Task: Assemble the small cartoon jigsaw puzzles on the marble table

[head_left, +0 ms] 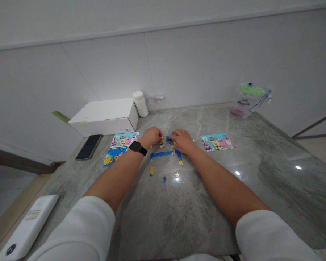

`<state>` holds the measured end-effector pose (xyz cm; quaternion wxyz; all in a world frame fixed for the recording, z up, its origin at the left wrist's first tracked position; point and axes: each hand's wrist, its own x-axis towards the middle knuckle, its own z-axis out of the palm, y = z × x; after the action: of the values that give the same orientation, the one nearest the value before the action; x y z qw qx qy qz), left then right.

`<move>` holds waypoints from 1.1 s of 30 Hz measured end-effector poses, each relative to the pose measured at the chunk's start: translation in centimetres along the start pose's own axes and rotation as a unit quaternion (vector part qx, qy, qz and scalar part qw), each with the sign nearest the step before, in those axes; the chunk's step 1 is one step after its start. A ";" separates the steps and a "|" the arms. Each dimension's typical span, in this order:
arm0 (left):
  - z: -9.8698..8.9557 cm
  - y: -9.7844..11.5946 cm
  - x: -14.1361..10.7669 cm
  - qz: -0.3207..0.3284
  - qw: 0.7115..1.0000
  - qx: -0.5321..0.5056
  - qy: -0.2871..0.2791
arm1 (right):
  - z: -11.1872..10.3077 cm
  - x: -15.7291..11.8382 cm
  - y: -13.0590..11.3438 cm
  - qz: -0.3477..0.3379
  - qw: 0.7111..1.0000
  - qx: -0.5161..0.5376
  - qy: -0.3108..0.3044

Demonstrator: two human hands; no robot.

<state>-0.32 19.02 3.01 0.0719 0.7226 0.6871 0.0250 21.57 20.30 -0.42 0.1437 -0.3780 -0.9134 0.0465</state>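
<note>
My left hand (152, 136), with a dark watch (137, 146) on its wrist, reaches to the left side of a pile of small jigsaw pieces (167, 139). Its fingertips are pressed together among the pieces, and what they hold is hidden. On the pile's right side, my right hand (182, 140) rests palm down with fingers spread at the pieces. Just below the hands lies a joined strip of blue puzzle edge (163, 154), with a short run down its right end. Nearer to me lie a yellow piece (151, 170), a red-and-blue piece (164, 179) and a pale piece (176, 175).
Cartoon picture cards lie left (116, 156) and right (217, 141). A phone (88, 147), a white box (104, 115), a white bottle (140, 104) and clear glasses (159, 104) stand further left and back. A plastic bag (251, 98) sits back right; a white device (29, 226) lies near left.
</note>
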 end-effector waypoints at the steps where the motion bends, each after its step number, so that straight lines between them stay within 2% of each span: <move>1: 0.0 -0.1 0.1 -0.002 1.000 -0.007 -0.001 | 0.0 0.0 0.0 0.006 1.000 -0.001 0.005; 8: -0.2 -0.9 -0.5 -0.024 0.995 -0.089 0.021 | 0.2 0.1 0.1 0.013 0.999 0.021 0.035; 10: -0.4 -0.9 -1.2 -0.034 0.992 -0.117 0.039 | 0.1 0.2 0.0 0.019 0.997 0.052 0.062; 12: -0.6 -0.7 -2.3 -0.049 0.975 -0.206 0.063 | -0.3 0.2 -0.5 0.014 0.988 0.110 0.108; 14: -0.9 0.0 -3.7 -0.065 0.925 -0.365 0.079 | -1.2 0.3 -1.2 0.000 0.968 0.196 0.155; 16: -1.3 1.0 -5.3 -0.069 0.849 -0.518 0.077 | -2.5 0.4 -2.3 -0.012 0.938 0.292 0.183; 18: -1.9 2.2 -6.9 -0.053 0.794 -0.600 0.081 | -3.9 0.4 -3.5 -0.009 0.909 0.371 0.187; 20: -2.4 3.4 -8.3 -0.048 0.763 -0.638 0.088 | -5.1 0.3 -4.6 0.003 0.888 0.426 0.174; 22: -2.9 4.4 -9.4 -0.051 0.751 -0.651 0.099 | -6.1 0.1 -5.3 0.009 0.870 0.469 0.155; 24: -3.0 5.2 -10.3 -0.056 0.754 -0.645 0.108 | -6.7 -0.3 -5.7 0.010 0.855 0.500 0.136; 27: -2.8 6.0 -11.7 -0.047 0.786 -0.604 0.120 | -7.4 -1.8 -5.3 0.020 0.850 0.514 0.115; 30: -2.2 6.3 -13.5 0.000 0.853 -0.501 0.149 | -7.7 -4.3 -4.1 0.047 0.867 0.483 0.116; 33: -1.0 6.4 -15.8 0.094 0.922 -0.348 0.141 | -7.3 -7.2 -2.5 0.076 0.892 0.431 0.113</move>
<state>5.04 3.08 5.88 0.2186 0.7026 0.5670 0.3702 26.86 13.31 5.37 0.3911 -0.3497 -0.7499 0.4031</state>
